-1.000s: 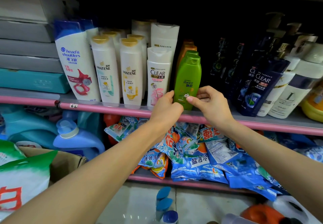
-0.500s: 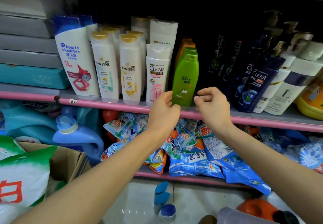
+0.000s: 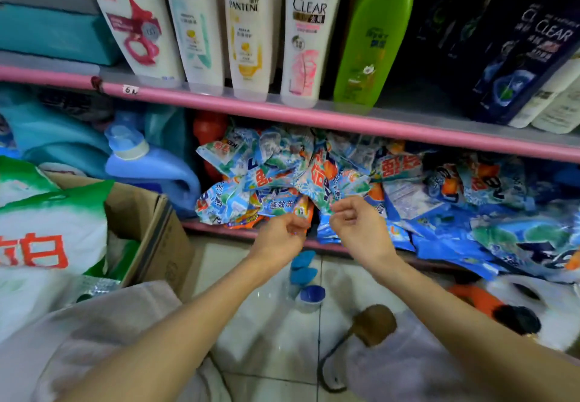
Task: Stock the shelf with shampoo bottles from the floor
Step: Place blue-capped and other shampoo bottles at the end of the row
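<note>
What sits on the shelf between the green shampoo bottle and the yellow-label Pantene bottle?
In the head view, one white Clear bottle with a pink label stands between the green shampoo bottle and the yellow-label Pantene bottle, at the shelf's front edge.

Both your arms reach forward, bare to above the elbow, converging toward the middle. Your left hand (image 3: 280, 236) and right hand (image 3: 357, 225) sit close together, just apart, at about the same height. Fingers on each are loosely curled, and neither holds anything.
</note>
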